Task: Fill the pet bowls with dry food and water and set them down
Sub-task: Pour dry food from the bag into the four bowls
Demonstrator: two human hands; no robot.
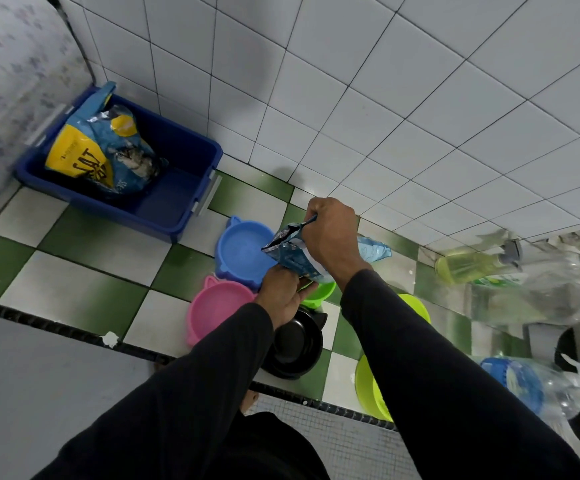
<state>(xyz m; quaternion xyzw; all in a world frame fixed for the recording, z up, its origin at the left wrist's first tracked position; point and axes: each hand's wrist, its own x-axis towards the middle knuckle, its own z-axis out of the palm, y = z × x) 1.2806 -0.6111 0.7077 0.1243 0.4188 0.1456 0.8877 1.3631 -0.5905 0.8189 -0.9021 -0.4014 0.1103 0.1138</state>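
Far left, against the white tiled wall: a dark blue rectangular plastic storage bin on the green-and-white checkered floor; inside it leans a large blue-and-yellow cat food bag, top crumpled. Right of the bin, on the floor: a round blue plastic pet bowl with cat-ear tabs, no kibble visible in it. Just below it, touching or nearly so: a pink plastic cat-ear pet bowl, also bare inside. Left hand sits over the gap between the pink and blue bowls, fingers curled under the lower edge of a small blue printed foil food pouch, gripping it from below. The pouch is tilted, its open mouth pointing over the blue bowl's right rim. Right hand pinches the pouch's upper corner, fingers closed tight on the foil. Below the hands: a black round pet bowl, partly hidden by the left sleeve. Lime green plastic bowls: one under the pouch, one beside the right forearm, one lower down. Far right, blurred: a yellow-green liquid spray bottle, clear plastic bottles with green caps, a clear bottle with blue label.
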